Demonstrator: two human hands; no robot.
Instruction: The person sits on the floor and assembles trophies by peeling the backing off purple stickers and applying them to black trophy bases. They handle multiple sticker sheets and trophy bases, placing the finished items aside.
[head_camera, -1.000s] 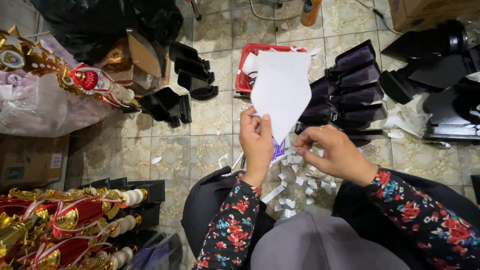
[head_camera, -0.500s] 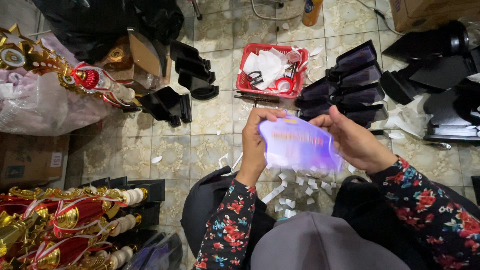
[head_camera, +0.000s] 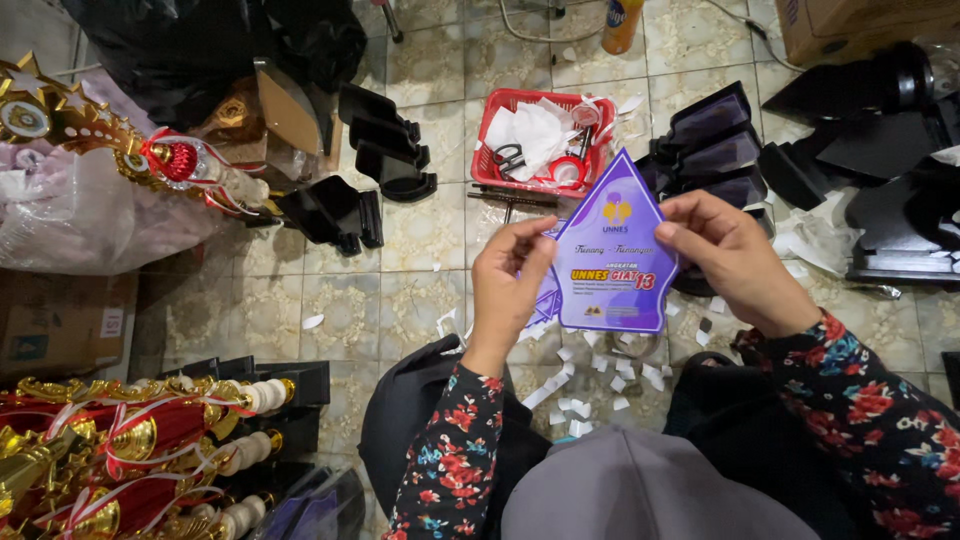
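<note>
Both hands, left hand (head_camera: 510, 290) and right hand (head_camera: 725, 260), pinch purple sticker (head_camera: 615, 260); peeling stage, next needs careful alignment on a black base (head_camera: 705, 125).

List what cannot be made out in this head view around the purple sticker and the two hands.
- Purple sticker: its left edge is covered by the left hand, its right edge by the right hand.
- Purple pieces behind it: mostly hidden by the sticker and left hand; count unclear.
- Red basket: crumpled white paper covers most of its contents.
- Trophies: cut off by the left and bottom edges.
</note>
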